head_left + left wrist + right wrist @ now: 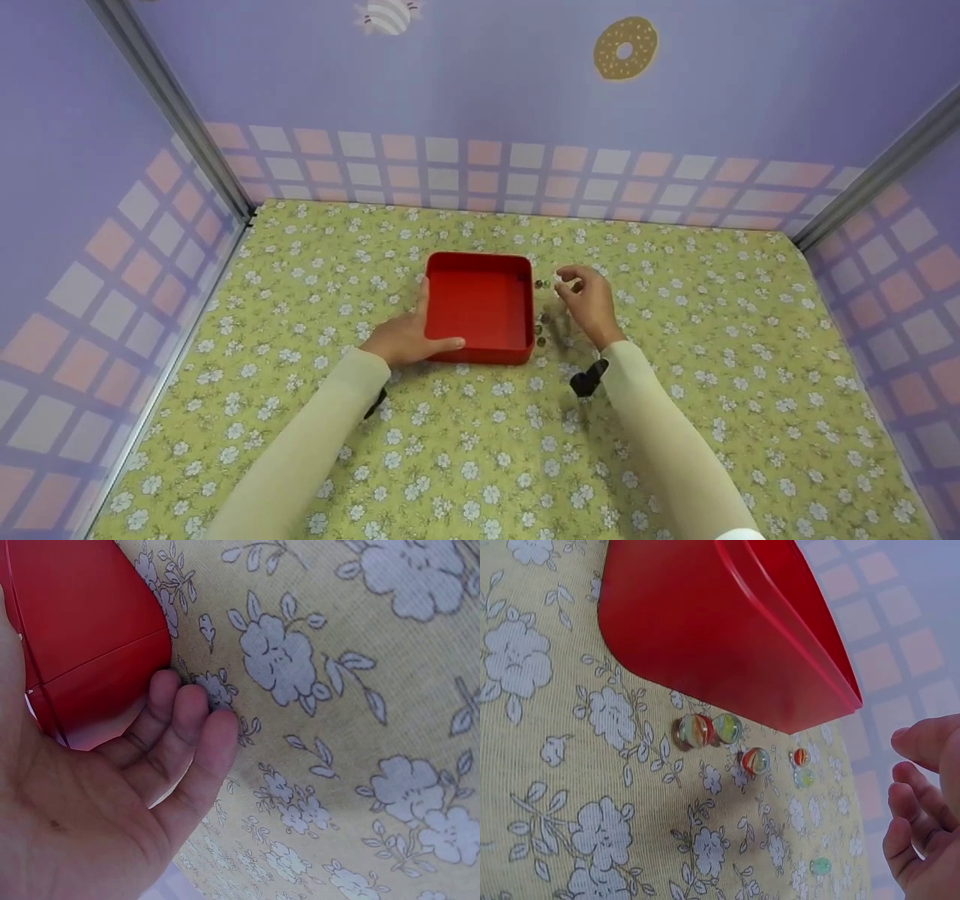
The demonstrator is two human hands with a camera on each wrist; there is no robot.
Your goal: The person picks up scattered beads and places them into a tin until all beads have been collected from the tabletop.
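Observation:
A square red box (478, 307) with an open top stands on a flowered cloth. My left hand (405, 334) rests against its near left corner, one finger straight along the left wall and the thumb along the front rim. In the left wrist view the other fingers (184, 727) are loosely bent low beside the box. On the box's right, my right hand (589, 298) hovers above the cloth beside several glass marbles (541, 341). Its thumb and fingers are bent but apart in the right wrist view, and I see nothing between them. Striped marbles (755, 760) and a green marble (820, 866) lie below.
A yellow-green flowered cloth (465, 442) covers the table. A purple back wall (487, 90) with a checked band rises behind it, and side walls stand left and right. Both forearms reach in from the near edge.

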